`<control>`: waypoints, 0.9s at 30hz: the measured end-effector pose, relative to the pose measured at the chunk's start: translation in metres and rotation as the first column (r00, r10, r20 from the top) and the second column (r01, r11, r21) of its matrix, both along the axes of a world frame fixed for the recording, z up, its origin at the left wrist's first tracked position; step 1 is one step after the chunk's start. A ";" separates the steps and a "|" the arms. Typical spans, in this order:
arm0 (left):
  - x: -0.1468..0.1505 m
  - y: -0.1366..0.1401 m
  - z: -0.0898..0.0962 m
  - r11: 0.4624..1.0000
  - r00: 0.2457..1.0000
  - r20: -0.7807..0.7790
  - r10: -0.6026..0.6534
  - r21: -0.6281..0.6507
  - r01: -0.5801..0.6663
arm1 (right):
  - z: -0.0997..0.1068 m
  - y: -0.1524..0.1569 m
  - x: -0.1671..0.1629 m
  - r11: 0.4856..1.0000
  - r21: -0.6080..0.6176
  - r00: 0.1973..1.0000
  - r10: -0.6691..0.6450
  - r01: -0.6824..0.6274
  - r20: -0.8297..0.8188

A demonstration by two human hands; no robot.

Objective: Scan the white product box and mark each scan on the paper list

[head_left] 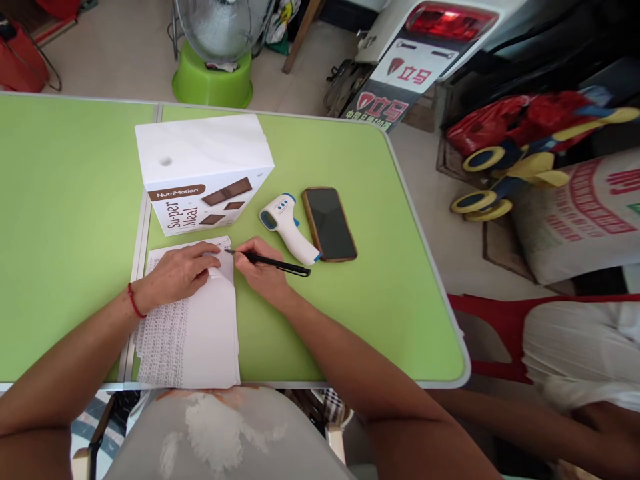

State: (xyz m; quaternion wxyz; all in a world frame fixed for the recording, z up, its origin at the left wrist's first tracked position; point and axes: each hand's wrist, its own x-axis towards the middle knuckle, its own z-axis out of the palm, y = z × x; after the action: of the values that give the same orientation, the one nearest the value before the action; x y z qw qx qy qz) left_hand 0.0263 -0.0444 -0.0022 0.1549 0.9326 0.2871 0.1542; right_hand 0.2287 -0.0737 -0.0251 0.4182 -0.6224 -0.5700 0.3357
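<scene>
A stack of handwritten paper sheets point(210, 340) lies at the table's near edge, its left part covered with dense writing. My left hand point(177, 272), with a red string on the wrist, rests on its upper part. Its bent fingers hold a curled-back sheet against the stack. My right hand point(263, 270) is closed around a slim black pen point(280, 264), whose tip meets the paper near the top right corner. Just beyond the hands stands a white "NutriMotion" box point(205, 167). A white and blue infrared thermometer point(287, 227) lies right of the box, beside a phone point(330, 223) in a brown case.
The green folding table point(400, 287) has a metal rim and a seam at left. Behind it a fan point(225, 27) stands on a green stool point(213, 83), near a scooter's rear point(400, 67). Sacks point(585, 213) are at right, with a seated person's arm point(525, 427) below.
</scene>
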 end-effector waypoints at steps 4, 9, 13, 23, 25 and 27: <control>0.000 0.000 0.000 1.000 1.000 -0.005 -0.004 0.002 0.004 | 0.000 0.000 0.001 1.000 -0.002 1.000 -0.004 0.004 -0.006; 0.000 0.000 -0.001 1.000 1.000 0.008 -0.002 0.020 0.002 | -0.001 0.001 0.000 1.000 0.005 1.000 -0.027 0.027 -0.004; 0.000 0.000 0.000 1.000 1.000 0.009 -0.005 0.017 0.005 | 0.000 0.001 0.000 0.999 0.018 0.999 -0.027 0.028 -0.019; 0.000 0.000 0.000 1.000 1.000 0.010 -0.005 0.025 0.004 | -0.001 0.000 0.001 0.999 0.028 0.999 -0.026 0.027 -0.036; 0.000 0.000 0.000 1.000 1.000 0.000 -0.003 0.022 0.003 | -0.002 0.001 0.001 0.999 0.042 0.999 -0.025 0.026 -0.034; 0.000 0.000 -0.001 1.000 1.000 -0.009 0.000 0.011 0.000 | -0.003 0.001 0.002 0.998 0.062 0.999 -0.021 0.023 -0.039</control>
State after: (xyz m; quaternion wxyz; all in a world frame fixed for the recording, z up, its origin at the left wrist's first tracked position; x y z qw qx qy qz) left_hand 0.0268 -0.0443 -0.0030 0.1481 0.9342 0.2871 0.1515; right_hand 0.2305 -0.0728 -0.0284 0.4518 -0.6089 -0.5652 0.3251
